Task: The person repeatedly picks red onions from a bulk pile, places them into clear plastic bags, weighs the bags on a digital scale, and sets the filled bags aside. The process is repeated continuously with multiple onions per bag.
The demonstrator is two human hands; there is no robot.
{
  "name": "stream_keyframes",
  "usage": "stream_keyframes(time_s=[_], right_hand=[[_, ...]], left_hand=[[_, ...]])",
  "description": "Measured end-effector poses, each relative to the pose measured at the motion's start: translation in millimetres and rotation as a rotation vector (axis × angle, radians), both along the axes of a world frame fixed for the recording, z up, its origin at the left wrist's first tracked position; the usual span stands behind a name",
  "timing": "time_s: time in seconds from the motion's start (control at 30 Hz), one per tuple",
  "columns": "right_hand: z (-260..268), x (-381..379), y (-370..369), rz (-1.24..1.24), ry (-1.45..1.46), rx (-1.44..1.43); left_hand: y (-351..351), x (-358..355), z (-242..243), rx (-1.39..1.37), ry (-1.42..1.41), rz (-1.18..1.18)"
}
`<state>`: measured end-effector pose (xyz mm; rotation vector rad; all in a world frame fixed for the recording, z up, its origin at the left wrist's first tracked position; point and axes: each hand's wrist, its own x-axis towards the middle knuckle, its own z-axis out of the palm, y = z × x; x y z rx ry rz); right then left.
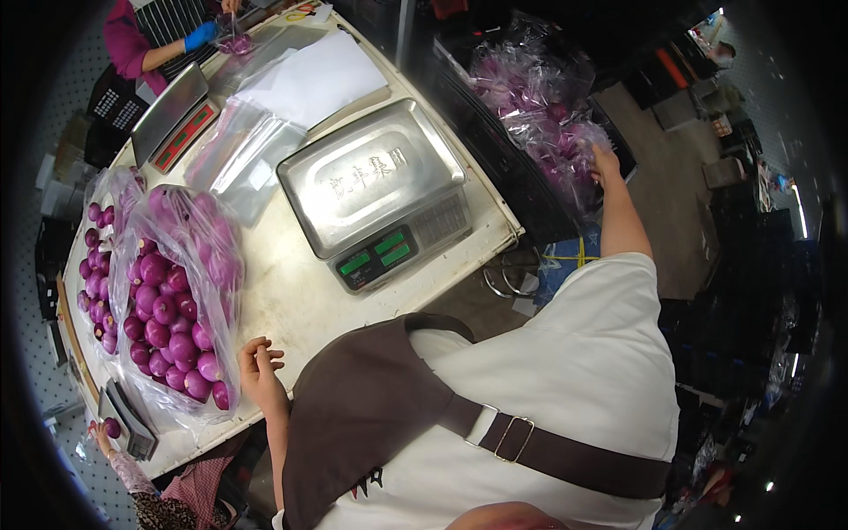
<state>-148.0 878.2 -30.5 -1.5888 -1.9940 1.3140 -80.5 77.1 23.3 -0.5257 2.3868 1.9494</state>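
My right hand (604,164) reaches out to clear plastic bags of red onions (550,112) heaped in a dark crate beside the table; its fingers are on the plastic of the nearest bag, their grip partly hidden. With fingers loosely curled and nothing in it, my left hand (261,371) is over the table edge, just beside a large open plastic bag of peeled red onions (165,311). A digital scale (374,192) with a bare steel pan and lit green displays stands on the white table between my arms.
Flat clear bags (248,159) and white sheets (318,76) lie beyond the scale. A second scale with a red panel (184,139) is near a co-worker's blue-gloved hand (200,36). Another co-worker's hand (103,437) holds an onion by a third scale (129,424). More onions (96,285) lie farther left.
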Motion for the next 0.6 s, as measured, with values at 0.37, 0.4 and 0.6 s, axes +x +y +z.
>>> stream_keyframes(time_s=[0.37,0.4,0.6], right_hand=[[47.1,-80.1,-141.0,0.378,0.429,0.891],[52.8,-93.6,-189.9,0.438,0.497,0.789],[56.2,-155.6,-466.1,1.131,0.669,0.180]], left_hand=[[-14.4,0.8,-13.3,0.073,-0.031,0.001],[-14.8,3.0,-8.5,0.070,-0.044,0.015],[-39.9,22.3,-4.5,0.117,-0.096,0.050]])
